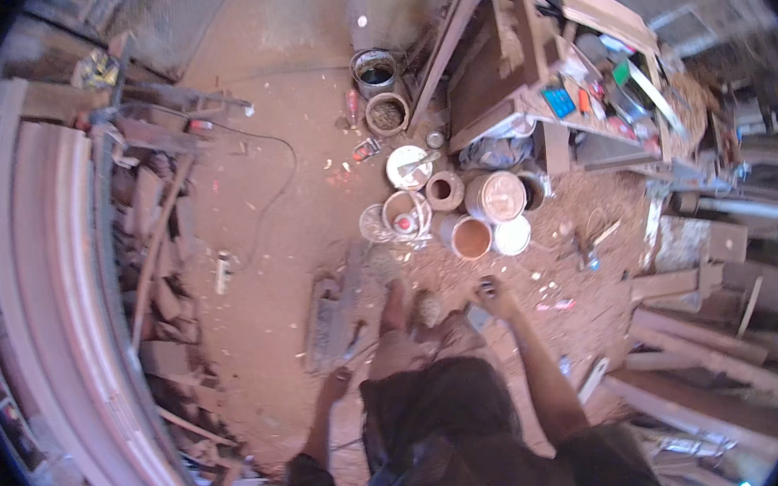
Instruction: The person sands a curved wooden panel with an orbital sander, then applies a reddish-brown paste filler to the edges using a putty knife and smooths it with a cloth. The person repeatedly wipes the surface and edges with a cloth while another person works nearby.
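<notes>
My right hand (495, 299) reaches forward and low, with its fingers closed around a small dark object (486, 283) that I cannot identify. It is nearest an open can of orange-brown paint (471, 236) and a white lid (511, 235) on the dirt floor. My left hand (334, 383) hangs at my side with loosely curled fingers and holds nothing. It is above a flat grey slab (329, 319) lying on the ground. My feet (397, 304) stand between the two hands.
Several cans and tins (445, 191) cluster ahead, with a dark bucket (375, 71) further off. A cluttered wooden workbench (580, 84) stands at the upper right. Timber offcuts (717, 343) lie right; curved wooden frames (55, 275) and scrap lie left. A black cable (273, 160) crosses the floor.
</notes>
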The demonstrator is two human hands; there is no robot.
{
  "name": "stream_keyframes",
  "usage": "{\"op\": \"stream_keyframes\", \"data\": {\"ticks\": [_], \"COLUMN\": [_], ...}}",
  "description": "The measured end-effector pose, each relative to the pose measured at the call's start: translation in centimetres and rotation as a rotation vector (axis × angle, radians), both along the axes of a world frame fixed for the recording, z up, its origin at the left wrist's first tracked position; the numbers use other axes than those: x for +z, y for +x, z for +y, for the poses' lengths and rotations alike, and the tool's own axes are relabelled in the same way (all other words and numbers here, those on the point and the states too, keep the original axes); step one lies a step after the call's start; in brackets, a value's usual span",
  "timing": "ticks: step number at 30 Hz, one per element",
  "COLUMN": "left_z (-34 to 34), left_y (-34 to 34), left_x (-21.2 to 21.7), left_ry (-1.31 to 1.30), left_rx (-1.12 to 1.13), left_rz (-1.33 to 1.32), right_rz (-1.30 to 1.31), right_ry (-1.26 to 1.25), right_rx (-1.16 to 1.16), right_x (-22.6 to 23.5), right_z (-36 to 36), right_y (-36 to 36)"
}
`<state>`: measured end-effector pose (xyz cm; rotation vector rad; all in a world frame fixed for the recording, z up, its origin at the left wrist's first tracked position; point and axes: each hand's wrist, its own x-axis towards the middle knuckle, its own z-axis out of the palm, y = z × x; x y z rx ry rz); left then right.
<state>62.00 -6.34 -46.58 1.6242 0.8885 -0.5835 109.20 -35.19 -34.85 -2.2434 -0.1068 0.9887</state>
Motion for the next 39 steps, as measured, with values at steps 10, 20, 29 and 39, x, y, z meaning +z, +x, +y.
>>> {"op": "stream_keyframes", "data": {"ticks": [10,20,29,39], "left_z": [13.7,7.1,8.6,13.2], "left_y": [37.3,58.6,58.8,60.1], "left_x": [-23.0,-39.0,-42.7,-41.9], "left_ry": [0.344,0.155,0.092,0.074], "left_rx": [0.509,0.193,0.429,0.686], "left_rz": [-0.210,0.057,-0.122,-0.236], "right_rz": [-0.459,-0.435,-0.113,0.194], "right_ry": [-0.030,-0.546,-0.298,-0.013], "right_rx": [0.578,0.729,0.652,0.147], "right_x": [-28.3,-46.0,-48.6,-47.2], "right_z": [15.0,25.2,25.6,28.1], "right_y": [17.6,33.0,36.0,33.7]}}
